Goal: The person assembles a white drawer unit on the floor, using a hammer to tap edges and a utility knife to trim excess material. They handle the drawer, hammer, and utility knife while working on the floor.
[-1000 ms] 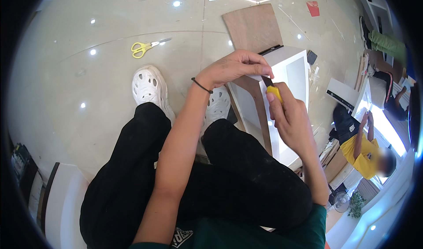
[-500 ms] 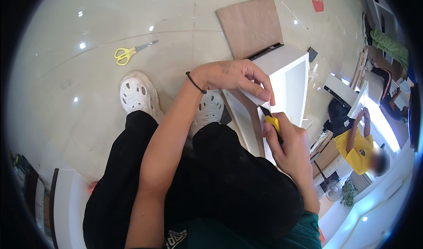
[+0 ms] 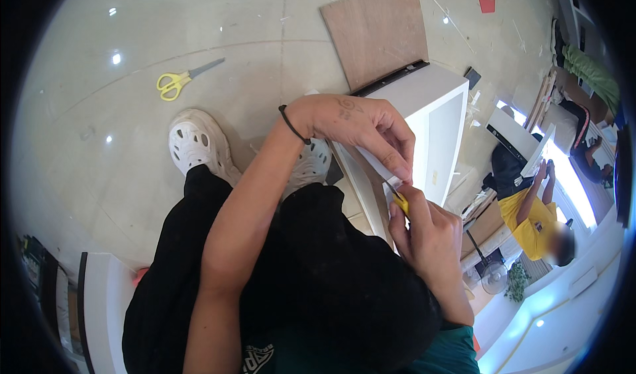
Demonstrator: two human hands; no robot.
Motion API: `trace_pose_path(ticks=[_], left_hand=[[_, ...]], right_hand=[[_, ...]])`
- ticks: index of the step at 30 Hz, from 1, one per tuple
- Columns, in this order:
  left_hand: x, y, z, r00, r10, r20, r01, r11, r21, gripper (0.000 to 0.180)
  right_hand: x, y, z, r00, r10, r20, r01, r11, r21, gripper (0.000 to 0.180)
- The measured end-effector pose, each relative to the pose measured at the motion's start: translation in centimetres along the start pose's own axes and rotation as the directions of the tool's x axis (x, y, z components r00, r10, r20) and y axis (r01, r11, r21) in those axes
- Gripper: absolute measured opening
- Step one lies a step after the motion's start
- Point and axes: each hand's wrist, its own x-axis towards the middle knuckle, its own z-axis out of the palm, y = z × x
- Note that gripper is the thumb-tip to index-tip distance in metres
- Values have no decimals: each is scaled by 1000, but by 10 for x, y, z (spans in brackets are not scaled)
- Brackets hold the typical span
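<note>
My right hand [image 3: 430, 235] is closed round a yellow utility knife [image 3: 401, 202], its dark blade pointing up and left along the edge of a white box-like cabinet piece [image 3: 442, 125]. Just above the blade, my left hand [image 3: 374, 132] is bent over the same edge, thumb and fingers pinched together. What lies between those fingertips is too small to make out. The tips of both hands almost meet. The white piece stands in front of my right knee, its hollow side facing right and a dark strip [image 3: 391, 77] along its far edge.
Yellow-handled scissors [image 3: 175, 84] lie on the tiled floor at the left. A brown wooden board [image 3: 377, 36] lies beyond the cabinet piece, with a red scrap [image 3: 486, 0] and offcuts around. At right, a person in a yellow shirt [image 3: 530, 218] handles another white piece, near a fan [image 3: 494, 278].
My right hand has shifted slightly, and the knife is turned so less of its yellow body and blade shows. The left fingertips have come down closer to the right hand.
</note>
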Motion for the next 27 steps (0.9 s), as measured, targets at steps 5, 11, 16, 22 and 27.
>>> trace_pose_path(ticks=[5, 11, 16, 22, 27], left_hand=[[0, -1, 0, 1000, -21, -1, 21, 999, -40, 17], [-1, 1, -1, 999, -39, -9, 38, 998, -42, 16], [-1, 0, 0, 999, -54, -8, 53, 996, -77, 17], [-1, -2, 2, 1000, -17, -24, 15, 996, -93, 20], [0, -3, 0, 1000, -12, 10, 13, 994, -112, 17]], right_hand=[[0, 0, 1, 1000, -11, -3, 11, 1000, -13, 26], [0, -2, 1, 1000, 7, 15, -7, 1000, -22, 27], [1, -3, 0, 999, 36, 32, -35, 999, -20, 23], [1, -5, 0, 998, 49, 36, -48, 999, -26, 20], [2, -6, 0, 999, 33, 21, -32, 999, -34, 19]])
